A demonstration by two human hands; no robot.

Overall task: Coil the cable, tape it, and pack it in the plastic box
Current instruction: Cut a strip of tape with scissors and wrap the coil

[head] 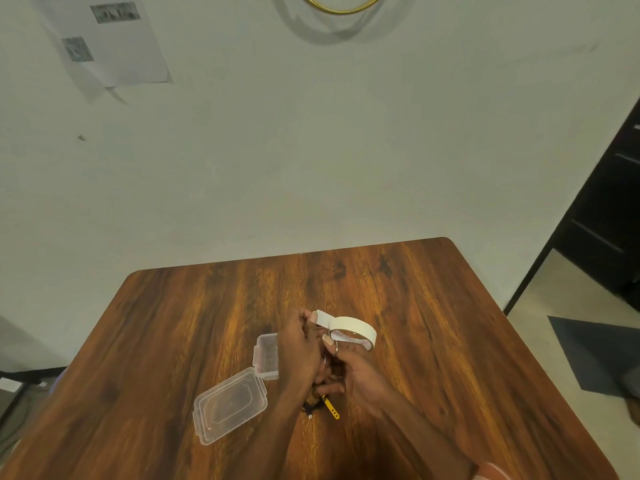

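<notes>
Black cable [313, 403] coiled under hands on wooden table [433, 323], mostly hidden, yellow strap [330, 407] sticking out. Tape roll [353, 332] held above it: left hand [298, 348] pinches pulled-out free end between thumb and fingers, right hand [356, 368] grips roll, thumb on it. Clear plastic box [267, 355] just left of hands, open; lid [228, 405] flat on table beside it.

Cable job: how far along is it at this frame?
Done: the cable looks bundled on the table, partly hidden. In hand: the left hand pulls a strip from the tape roll held by the right hand. Left: taping, then packing into the open plastic box, lid off.
</notes>
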